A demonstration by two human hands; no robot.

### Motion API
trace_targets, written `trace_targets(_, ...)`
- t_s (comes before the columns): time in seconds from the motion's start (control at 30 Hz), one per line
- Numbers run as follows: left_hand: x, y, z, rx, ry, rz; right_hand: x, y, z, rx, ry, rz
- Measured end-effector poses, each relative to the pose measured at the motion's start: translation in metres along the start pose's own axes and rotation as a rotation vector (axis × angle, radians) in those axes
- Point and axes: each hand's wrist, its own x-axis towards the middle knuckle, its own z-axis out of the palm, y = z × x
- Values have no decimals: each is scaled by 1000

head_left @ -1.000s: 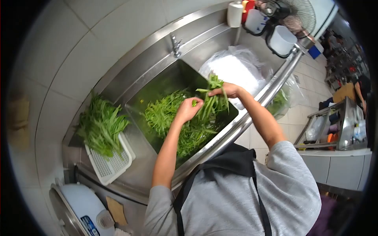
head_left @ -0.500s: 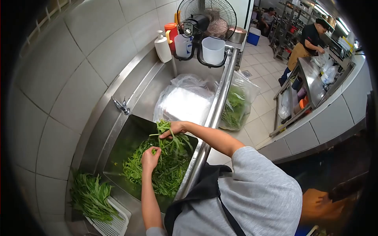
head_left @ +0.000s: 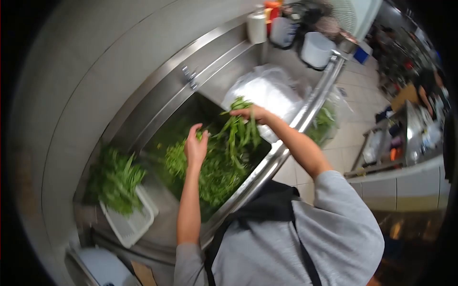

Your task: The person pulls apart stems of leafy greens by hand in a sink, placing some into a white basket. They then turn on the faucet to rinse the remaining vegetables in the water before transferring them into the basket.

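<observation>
My right hand [head_left: 255,114] is closed around a bunch of leafy greens [head_left: 234,126], whose long stems and leaves hang down over the sink basin [head_left: 193,107]. Left of it, my left hand [head_left: 195,148] hovers above the basin with thumb and fingers apart. Below both hands, a loose heap of greens [head_left: 217,183] lies in the dark water of the basin. More greens [head_left: 117,176] are piled on a white perforated basket [head_left: 136,229] at the basin's left end.
A tap [head_left: 190,78] sticks out from the back ledge. Clear plastic [head_left: 267,88] lies in the far basin. A pump bottle [head_left: 256,27] and a white container [head_left: 317,50] stand beyond. A bag of greens [head_left: 324,119] is on the floor; a person [head_left: 427,88] stands at right.
My left hand has opened and parted from the right. My right hand has drawn the bunch away from it. The view has turned and shifted, blurring the edges.
</observation>
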Motion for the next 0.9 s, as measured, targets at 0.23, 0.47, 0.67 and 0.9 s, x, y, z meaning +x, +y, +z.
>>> trace_targets(0.23,-15,11,-13,45,-343,-107,10,-1,31,-46,7,19)
trace_targets(0.47,-14,6,-21,-450,-515,-397,14,-18,60,-59,-59,34)
trace_targets(0.67,-14,-3,-43,-560,-572,-394,13,-30,73,-45,-126,-9)
trace_targets(0.9,-15,0,-44,-561,-493,-394,20,-25,79,-80,-160,7)
